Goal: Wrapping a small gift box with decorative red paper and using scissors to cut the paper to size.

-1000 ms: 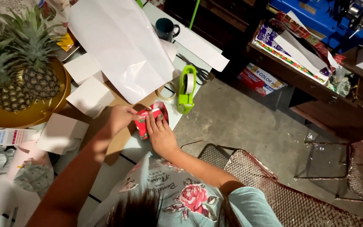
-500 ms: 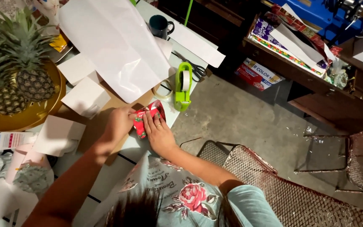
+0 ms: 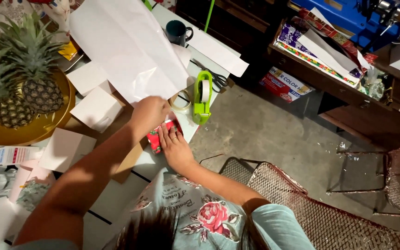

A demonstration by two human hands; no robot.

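The desk point(image 3: 163, 159) carries a large white paper sheet point(image 3: 126, 46) spread flat, with small white boxes point(image 3: 96, 109) beside it; a gold tray point(image 3: 47, 127) keeps two pineapples point(image 3: 24, 88) together; a green tape dispenser point(image 3: 202, 97) stands within reach. At the desk's edge lies a small red-wrapped package point(image 3: 156, 139) — the right hand point(image 3: 174, 148) presses it down, fingers flat and together; the left hand point(image 3: 149, 113) curls over its top, fingers hidden, so I cannot tell their grip. On a side shelf — a red-and-blue box point(image 3: 285, 85).
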